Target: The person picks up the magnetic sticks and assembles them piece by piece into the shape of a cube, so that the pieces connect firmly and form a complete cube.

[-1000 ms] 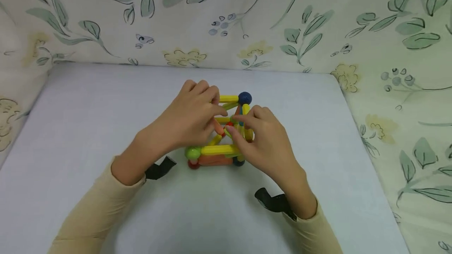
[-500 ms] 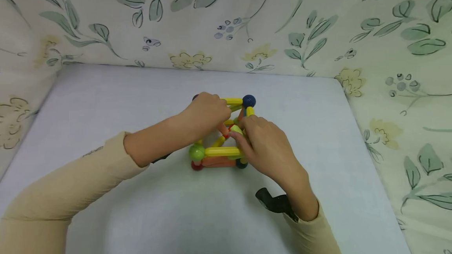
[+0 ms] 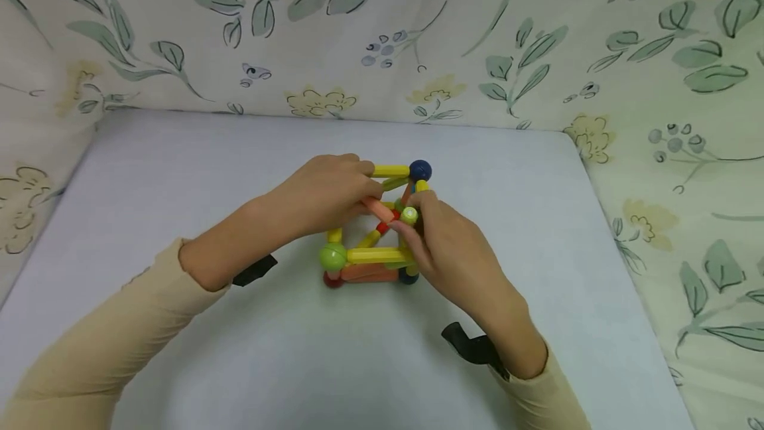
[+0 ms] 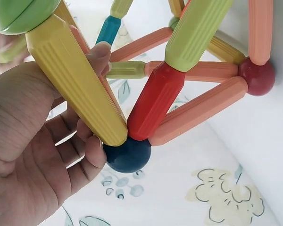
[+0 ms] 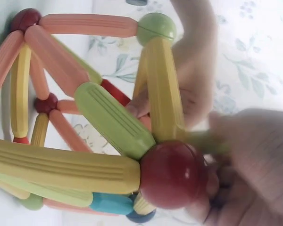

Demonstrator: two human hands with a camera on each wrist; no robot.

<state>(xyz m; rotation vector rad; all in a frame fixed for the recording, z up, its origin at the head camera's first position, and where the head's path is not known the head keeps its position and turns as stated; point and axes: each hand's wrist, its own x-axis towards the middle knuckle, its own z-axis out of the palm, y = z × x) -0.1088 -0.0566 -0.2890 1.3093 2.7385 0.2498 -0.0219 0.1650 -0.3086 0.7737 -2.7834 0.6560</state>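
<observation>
A frame of magnetic sticks and balls stands on the table, with a green ball (image 3: 332, 256) at its near left corner and a navy ball (image 3: 420, 171) at the far right. Over its open top, my left hand (image 3: 316, 194) pinches an orange stick (image 3: 380, 210). My right hand (image 3: 459, 244) holds a light green stick (image 3: 409, 215) between thumb and fingers, its end facing up. The two sticks' ends are close together; contact is unclear. In the left wrist view, the left fingers lie beside a yellow stick (image 4: 78, 80) and a navy ball (image 4: 128, 155). A dark red ball (image 5: 173, 174) is near the right fingers.
The white table (image 3: 334, 363) surrounds the frame. Floral cloth (image 3: 382, 32) rises behind the table and along its sides. A black wrist piece (image 3: 471, 345) sticks out beneath the right forearm, another (image 3: 255, 271) beneath the left.
The head view has shifted slightly. The light green stick has been turned so its end faces up. After dipping over the frame, my left hand has drawn back a little, showing more of the orange stick.
</observation>
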